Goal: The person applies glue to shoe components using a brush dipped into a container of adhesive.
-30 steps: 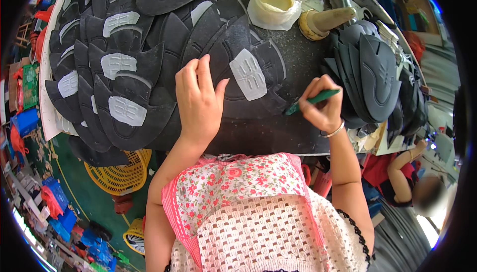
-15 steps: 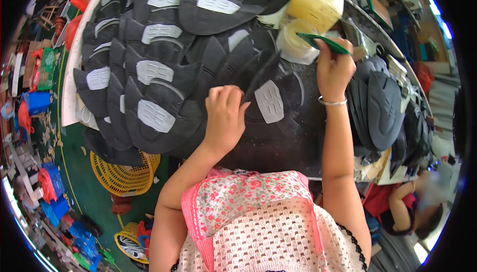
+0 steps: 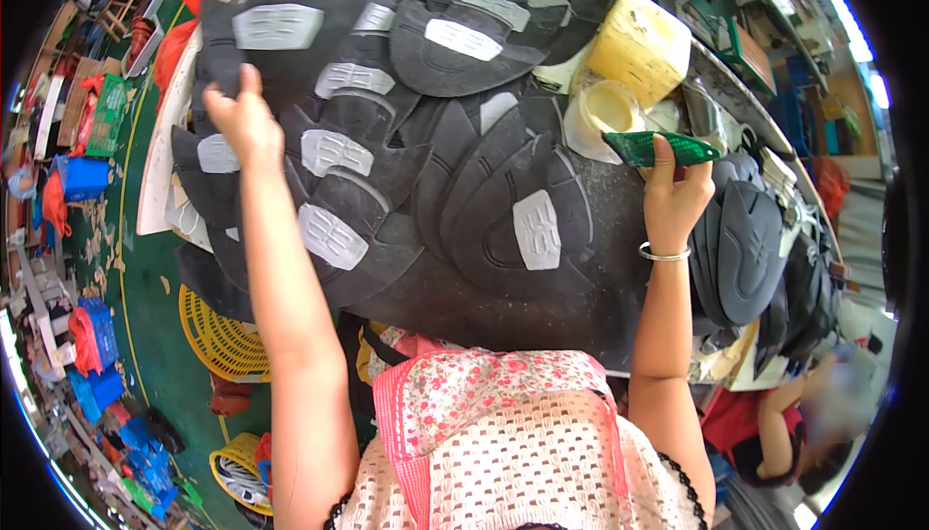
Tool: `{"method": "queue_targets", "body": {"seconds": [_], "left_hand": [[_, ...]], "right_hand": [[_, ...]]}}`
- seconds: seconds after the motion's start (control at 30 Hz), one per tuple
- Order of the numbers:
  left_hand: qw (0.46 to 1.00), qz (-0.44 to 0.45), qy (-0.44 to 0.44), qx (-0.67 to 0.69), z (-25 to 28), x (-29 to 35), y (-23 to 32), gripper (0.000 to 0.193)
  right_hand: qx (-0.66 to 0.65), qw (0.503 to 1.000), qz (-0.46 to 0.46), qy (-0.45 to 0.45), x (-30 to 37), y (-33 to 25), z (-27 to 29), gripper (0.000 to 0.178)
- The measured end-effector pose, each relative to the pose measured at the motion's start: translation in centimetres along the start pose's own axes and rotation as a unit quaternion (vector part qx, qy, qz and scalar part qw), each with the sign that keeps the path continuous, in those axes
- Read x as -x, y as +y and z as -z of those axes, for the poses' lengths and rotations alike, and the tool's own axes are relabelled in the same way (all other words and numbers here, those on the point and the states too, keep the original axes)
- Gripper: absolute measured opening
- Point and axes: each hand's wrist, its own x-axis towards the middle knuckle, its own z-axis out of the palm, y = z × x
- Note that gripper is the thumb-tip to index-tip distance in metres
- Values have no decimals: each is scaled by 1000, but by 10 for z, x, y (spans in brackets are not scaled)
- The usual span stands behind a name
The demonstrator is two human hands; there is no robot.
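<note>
In my right hand [image 3: 677, 201], a flat green plastic spreader [image 3: 693, 149] is pinched between thumb and fingers. It is beside a translucent cup [image 3: 602, 116] that holds something pale yellow. Far to the left, my left hand [image 3: 247, 123] grips the near corner of a curved black shoe-part-like piece [image 3: 300, 63] with a light grey ribbed patch; the fingertips behind it are partly hidden. Below that hand, more such black pieces lie overlapped in rows. A single black piece with a grey patch [image 3: 498, 230] lies on top of a fanned pile between my hands.
A yellowed square plastic jug [image 3: 639, 51] stands behind the cup. Plain dark moulded pieces [image 3: 747, 249] are stacked at the right. Yellow baskets [image 3: 218, 336] sit on the green floor at lower left. Another person's arm [image 3: 779, 424] shows at lower right.
My left hand has moved from the middle pile to the far left and taken hold of a black piece. My right hand has drawn the spreader slightly nearer, and it now lies flatter.
</note>
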Motion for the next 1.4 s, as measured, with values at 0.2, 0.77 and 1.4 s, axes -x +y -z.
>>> {"method": "queue_targets", "body": {"seconds": [0.2, 0.77, 1.4], "left_hand": [[757, -458, 72, -460, -3, 18, 13, 60], [793, -278, -416, -348, -12, 262, 38, 53], [806, -270, -387, -356, -18, 263, 39, 31]], "right_hand": [[-225, 953, -162, -120, 14, -13, 15, 21], [-326, 918, 51, -219, 51, -10, -28, 32], [-140, 990, -7, -2, 52, 14, -5, 23]]}}
